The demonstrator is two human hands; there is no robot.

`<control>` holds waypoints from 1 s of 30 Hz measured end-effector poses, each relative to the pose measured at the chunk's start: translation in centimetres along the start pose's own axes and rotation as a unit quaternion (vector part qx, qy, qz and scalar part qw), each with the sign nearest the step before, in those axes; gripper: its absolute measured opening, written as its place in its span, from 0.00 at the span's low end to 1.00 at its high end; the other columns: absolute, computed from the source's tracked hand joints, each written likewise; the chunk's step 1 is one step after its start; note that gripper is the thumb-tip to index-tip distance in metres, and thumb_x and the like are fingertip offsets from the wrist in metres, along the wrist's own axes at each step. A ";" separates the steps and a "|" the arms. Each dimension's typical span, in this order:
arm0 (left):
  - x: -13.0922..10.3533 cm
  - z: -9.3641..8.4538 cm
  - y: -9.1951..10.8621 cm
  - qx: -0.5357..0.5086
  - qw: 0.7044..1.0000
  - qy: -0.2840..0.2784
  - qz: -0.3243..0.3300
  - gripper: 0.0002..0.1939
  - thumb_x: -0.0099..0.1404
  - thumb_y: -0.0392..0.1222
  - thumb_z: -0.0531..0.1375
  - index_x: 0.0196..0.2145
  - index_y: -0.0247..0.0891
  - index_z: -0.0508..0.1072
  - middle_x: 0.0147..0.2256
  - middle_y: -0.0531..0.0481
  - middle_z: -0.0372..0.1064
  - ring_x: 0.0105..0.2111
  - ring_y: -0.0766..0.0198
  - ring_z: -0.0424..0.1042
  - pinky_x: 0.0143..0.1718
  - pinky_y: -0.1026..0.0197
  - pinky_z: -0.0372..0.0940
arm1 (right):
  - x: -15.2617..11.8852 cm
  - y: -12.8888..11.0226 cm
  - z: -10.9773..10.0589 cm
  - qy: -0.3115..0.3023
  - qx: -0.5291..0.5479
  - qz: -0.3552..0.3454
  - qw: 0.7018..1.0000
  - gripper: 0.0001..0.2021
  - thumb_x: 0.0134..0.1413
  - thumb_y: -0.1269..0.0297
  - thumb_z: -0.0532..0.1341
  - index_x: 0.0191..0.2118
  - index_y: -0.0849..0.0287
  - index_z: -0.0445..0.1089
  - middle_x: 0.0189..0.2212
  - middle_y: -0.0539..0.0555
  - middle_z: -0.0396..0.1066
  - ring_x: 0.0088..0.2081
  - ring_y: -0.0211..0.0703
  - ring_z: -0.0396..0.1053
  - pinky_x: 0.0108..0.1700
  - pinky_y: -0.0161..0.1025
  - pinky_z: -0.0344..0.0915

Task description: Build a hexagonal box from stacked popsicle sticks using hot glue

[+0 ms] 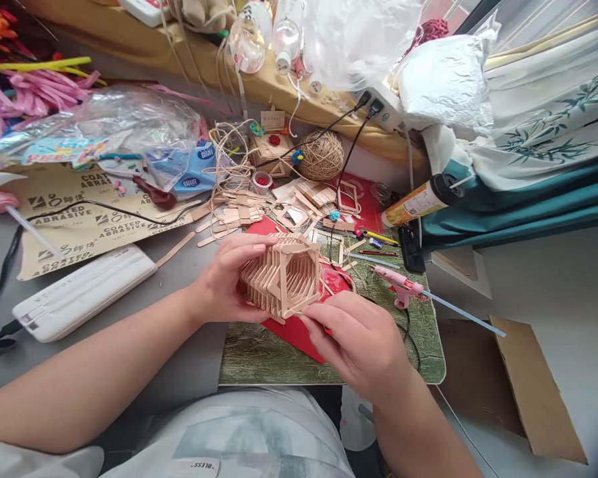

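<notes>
A hollow box of stacked wooden craft sticks (283, 275) is held up over the table, its open end tilted toward the camera. My left hand (234, 275) wraps round its left side, with the thumb underneath and the fingers over the top. At the lower right corner of the box, my right hand (359, 332) has thumb and index finger pinched together; whatever lies between the fingertips is too small to make out. Beneath both hands lies a red sheet (299, 338). A pink glue gun (401, 284) with a long glue stick rests to the right.
Loose craft sticks (236, 216) lie scattered behind the box, near a ball of twine (321, 156). A white power strip (84, 292) is at left. Toward the right are a drink cup (421, 199) and a black phone (411, 249). Black cords cross the table.
</notes>
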State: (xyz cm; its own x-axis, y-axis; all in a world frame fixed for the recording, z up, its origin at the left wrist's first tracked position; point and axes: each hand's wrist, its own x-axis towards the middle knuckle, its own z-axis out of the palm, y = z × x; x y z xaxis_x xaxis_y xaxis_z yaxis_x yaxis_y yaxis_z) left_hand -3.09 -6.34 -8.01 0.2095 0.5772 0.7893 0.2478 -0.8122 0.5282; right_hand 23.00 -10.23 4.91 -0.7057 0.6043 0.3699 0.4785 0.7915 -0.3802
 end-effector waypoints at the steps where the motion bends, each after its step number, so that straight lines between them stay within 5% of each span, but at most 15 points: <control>1: 0.0 0.0 0.0 0.001 1.000 0.001 -0.002 0.67 0.44 0.53 0.82 0.75 0.53 0.53 0.63 0.38 0.68 0.60 0.43 0.72 0.62 0.39 0.70 | 0.1 0.0 0.0 -0.002 -0.006 -0.004 1.000 0.06 0.67 0.76 0.63 0.47 0.62 0.73 0.35 0.56 0.78 0.35 0.43 0.72 0.38 0.40 0.69; 19: 0.6 -0.1 0.0 0.004 0.999 -0.038 0.021 0.64 0.49 0.55 0.80 0.75 0.50 0.51 0.62 0.34 0.70 0.61 0.42 0.72 0.62 0.37 0.70 | -0.2 1.1 0.4 -0.042 0.032 0.019 0.998 0.07 0.69 0.75 0.61 0.48 0.59 0.73 0.36 0.55 0.79 0.35 0.42 0.72 0.39 0.40 0.69; 26: 0.1 0.2 -0.5 -0.030 0.998 -0.054 -0.021 0.63 0.50 0.55 0.80 0.75 0.47 0.53 0.64 0.33 0.66 0.64 0.41 0.68 0.65 0.38 0.67 | -1.0 2.1 1.5 0.020 0.110 0.157 0.981 0.05 0.69 0.70 0.63 0.45 0.54 0.76 0.35 0.52 0.78 0.35 0.41 0.73 0.39 0.40 0.68; 30: -0.4 0.8 -0.9 -0.064 0.992 -0.064 -0.086 0.59 0.54 0.49 0.78 0.75 0.47 0.52 0.67 0.33 0.61 0.68 0.42 0.64 0.69 0.40 0.64 | -1.3 2.6 3.1 0.096 0.188 0.289 0.934 0.05 0.69 0.63 0.64 0.41 0.55 0.78 0.32 0.51 0.77 0.31 0.40 0.71 0.34 0.38 0.67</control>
State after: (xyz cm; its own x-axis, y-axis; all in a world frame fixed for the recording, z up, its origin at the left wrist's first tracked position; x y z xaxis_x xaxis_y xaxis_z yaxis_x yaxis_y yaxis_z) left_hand -2.63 -5.77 -9.02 0.2947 0.7083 0.6415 0.1698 -0.6994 0.6942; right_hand 23.53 -9.20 0.85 -0.2624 0.9545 0.1417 0.5086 0.2616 -0.8203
